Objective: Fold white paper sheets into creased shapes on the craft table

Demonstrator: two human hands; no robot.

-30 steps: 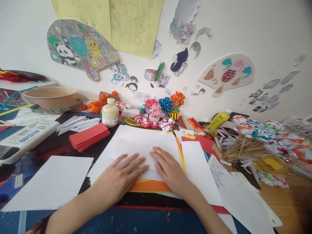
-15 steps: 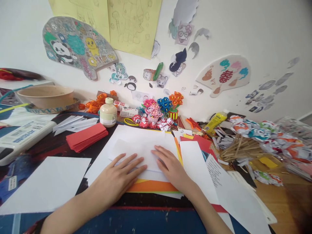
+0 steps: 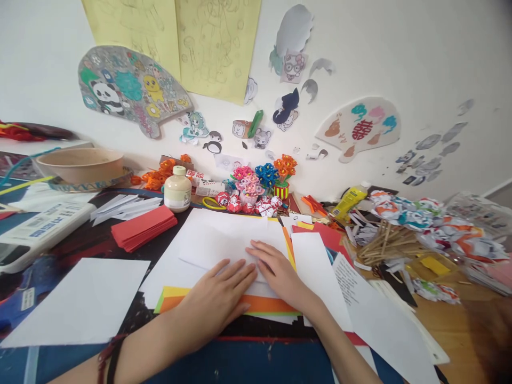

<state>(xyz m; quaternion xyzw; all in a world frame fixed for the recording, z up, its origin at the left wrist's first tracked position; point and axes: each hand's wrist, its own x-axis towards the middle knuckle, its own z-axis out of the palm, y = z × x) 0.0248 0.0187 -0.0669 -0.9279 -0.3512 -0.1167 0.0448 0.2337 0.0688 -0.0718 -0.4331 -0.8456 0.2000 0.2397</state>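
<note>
A folded white sheet (image 3: 212, 242) lies over larger white paper (image 3: 160, 266), with orange, yellow and green sheets (image 3: 272, 305) showing beneath at the near edge. My left hand (image 3: 218, 296) rests on the papers at the fold's lower edge, its fingers extended and slightly apart, palm down. Just to its right, my right hand (image 3: 276, 269) presses flat on the folded sheet with fingers spread. Neither hand grips anything. The left fingertips are close to the right hand's fingers.
White sheets lie at the left (image 3: 80, 298) and right (image 3: 324, 277). Behind are red paper strips (image 3: 144, 226), a glue bottle (image 3: 177, 189), paper flowers (image 3: 248, 184) and a beige bowl (image 3: 80, 164). Wooden sticks (image 3: 384, 240) and wrapped bundles crowd the right.
My left hand has slid right and slightly toward me along the folded sheet, uncovering its left part. My right hand has stayed almost in place. The camera view has shifted slightly.
</note>
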